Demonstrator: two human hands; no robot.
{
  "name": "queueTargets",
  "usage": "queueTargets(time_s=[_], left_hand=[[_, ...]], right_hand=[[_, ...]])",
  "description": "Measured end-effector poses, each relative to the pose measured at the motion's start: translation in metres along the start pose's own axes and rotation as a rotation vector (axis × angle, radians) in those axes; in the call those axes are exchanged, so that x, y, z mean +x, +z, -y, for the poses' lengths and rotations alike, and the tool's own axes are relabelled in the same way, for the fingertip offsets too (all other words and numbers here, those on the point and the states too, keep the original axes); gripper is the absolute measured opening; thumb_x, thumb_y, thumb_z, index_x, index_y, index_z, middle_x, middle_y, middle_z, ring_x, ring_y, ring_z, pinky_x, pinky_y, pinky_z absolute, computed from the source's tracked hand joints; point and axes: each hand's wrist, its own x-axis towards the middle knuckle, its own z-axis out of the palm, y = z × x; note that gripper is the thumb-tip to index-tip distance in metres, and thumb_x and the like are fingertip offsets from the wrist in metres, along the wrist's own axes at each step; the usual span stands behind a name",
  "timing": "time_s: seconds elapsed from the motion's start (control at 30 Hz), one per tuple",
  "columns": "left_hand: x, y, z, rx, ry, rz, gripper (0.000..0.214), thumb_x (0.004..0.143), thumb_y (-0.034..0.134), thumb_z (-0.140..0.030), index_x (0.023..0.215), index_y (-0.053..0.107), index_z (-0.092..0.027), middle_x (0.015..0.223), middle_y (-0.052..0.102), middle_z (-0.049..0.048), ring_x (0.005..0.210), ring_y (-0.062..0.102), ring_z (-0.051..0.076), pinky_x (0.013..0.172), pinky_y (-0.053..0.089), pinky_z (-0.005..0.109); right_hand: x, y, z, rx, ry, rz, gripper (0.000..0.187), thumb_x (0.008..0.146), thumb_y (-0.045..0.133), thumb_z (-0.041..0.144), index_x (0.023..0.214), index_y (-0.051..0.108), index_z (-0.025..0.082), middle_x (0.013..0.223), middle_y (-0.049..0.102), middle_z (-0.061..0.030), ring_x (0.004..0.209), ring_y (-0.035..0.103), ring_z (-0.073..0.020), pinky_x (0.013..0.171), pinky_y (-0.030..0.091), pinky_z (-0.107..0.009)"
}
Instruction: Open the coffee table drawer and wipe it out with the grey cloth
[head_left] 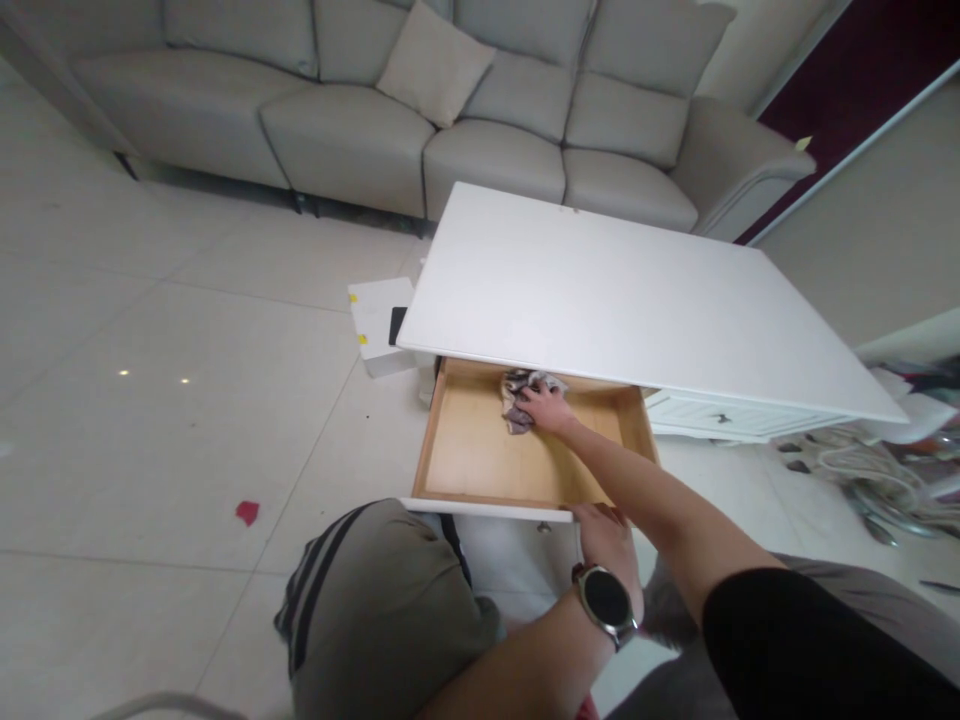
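My right hand (547,408) presses a crumpled grey patterned cloth (517,408) near the back of a pulled-out wooden drawer (472,440). Its fingers bend over the cloth, which bunches up around them. My left hand (604,540), with a watch (607,597) on the wrist, grips the right part of the drawer's white front edge; some of its fingers are hidden behind the panel. Bare light wood shows around the cloth inside the drawer. A small knob (544,527) sits on the drawer's front. Above the drawer is the white tabletop (615,290) of the coffee table.
A second drawer (720,415) is shut on the right. Beside the table's left end stands a white box (379,300) with a dark flat object on it. Behind runs a grey sofa (345,130) with a cushion (436,65). Cables (847,460) and clutter lie at right; a red scrap (247,513) lies on the floor.
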Motion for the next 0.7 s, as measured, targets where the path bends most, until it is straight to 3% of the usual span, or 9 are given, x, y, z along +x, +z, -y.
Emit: queueTargets(time_s=[0.13, 0.2, 0.27, 0.4, 0.47, 0.57, 0.7], left_hand=[[0.001, 0.010, -0.003, 0.076, 0.031, -0.045, 0.041, 0.100, 0.043, -0.010, 0.135, 0.065, -0.010, 0.118, 0.070, 0.0239, 0.118, 0.065, 0.036, 0.101, 0.046, 0.056], [-0.001, 0.014, -0.002, 0.095, 0.033, -0.065, 0.042, 0.101, 0.041, -0.011, 0.135, 0.065, -0.010, 0.118, 0.070, 0.0234, 0.117, 0.065, 0.036, 0.100, 0.046, 0.056], [-0.003, 0.016, -0.002, 0.124, 0.039, -0.061, 0.042, 0.102, 0.040, -0.013, 0.136, 0.064, -0.011, 0.118, 0.071, 0.0222, 0.116, 0.065, 0.036, 0.098, 0.046, 0.056], [-0.002, 0.017, -0.004, 0.137, 0.040, -0.051, 0.044, 0.102, 0.040, -0.012, 0.140, 0.062, -0.013, 0.120, 0.070, 0.0214, 0.117, 0.065, 0.035, 0.098, 0.047, 0.054], [0.000, 0.018, -0.005, 0.113, 0.031, -0.051, 0.044, 0.101, 0.041, -0.011, 0.140, 0.062, -0.013, 0.122, 0.070, 0.0230, 0.118, 0.065, 0.036, 0.100, 0.046, 0.054], [0.003, 0.020, -0.007, 0.081, 0.013, -0.051, 0.044, 0.100, 0.044, -0.012, 0.139, 0.064, -0.013, 0.124, 0.069, 0.0245, 0.121, 0.064, 0.039, 0.101, 0.045, 0.056], [0.005, 0.019, -0.009, 0.067, 0.014, -0.059, 0.045, 0.101, 0.040, -0.011, 0.138, 0.065, -0.009, 0.123, 0.069, 0.0255, 0.121, 0.064, 0.040, 0.104, 0.045, 0.059]], right_hand=[[-0.067, 0.029, -0.069, 0.036, 0.409, -0.003, 0.051, 0.093, 0.044, 0.015, 0.138, 0.064, 0.029, 0.153, 0.046, -0.0182, 0.139, 0.037, -0.0451, 0.099, 0.044, -0.067], [-0.089, 0.042, -0.085, 0.116, 0.535, -0.063, 0.052, 0.089, 0.049, 0.017, 0.139, 0.062, 0.028, 0.151, 0.046, -0.0188, 0.136, 0.040, -0.0440, 0.099, 0.047, -0.063], [-0.097, 0.054, -0.086, 0.230, 0.660, -0.197, 0.056, 0.085, 0.051, 0.019, 0.141, 0.058, 0.021, 0.147, 0.048, -0.0203, 0.133, 0.045, -0.0406, 0.103, 0.047, -0.057], [-0.087, 0.065, -0.068, 0.536, 1.100, -0.555, 0.066, 0.087, 0.041, 0.026, 0.150, 0.044, 0.008, 0.137, 0.054, -0.0247, 0.128, 0.054, -0.0363, 0.107, 0.047, -0.051], [-0.076, 0.061, -0.065, 0.673, 1.274, -0.634, 0.073, 0.089, 0.033, 0.029, 0.159, 0.031, 0.006, 0.141, 0.054, -0.0274, 0.130, 0.055, -0.0382, 0.106, 0.047, -0.054], [-0.057, 0.047, -0.070, 0.776, 1.361, -0.636, 0.079, 0.091, 0.025, 0.033, 0.165, 0.016, 0.005, 0.138, 0.058, -0.0311, 0.124, 0.061, -0.0431, 0.100, 0.049, -0.062], [-0.029, 0.035, -0.061, 0.806, 1.304, -0.652, 0.079, 0.091, 0.030, 0.033, 0.166, 0.016, 0.014, 0.125, 0.065, -0.0277, 0.106, 0.070, -0.0409, 0.092, 0.053, -0.063]])
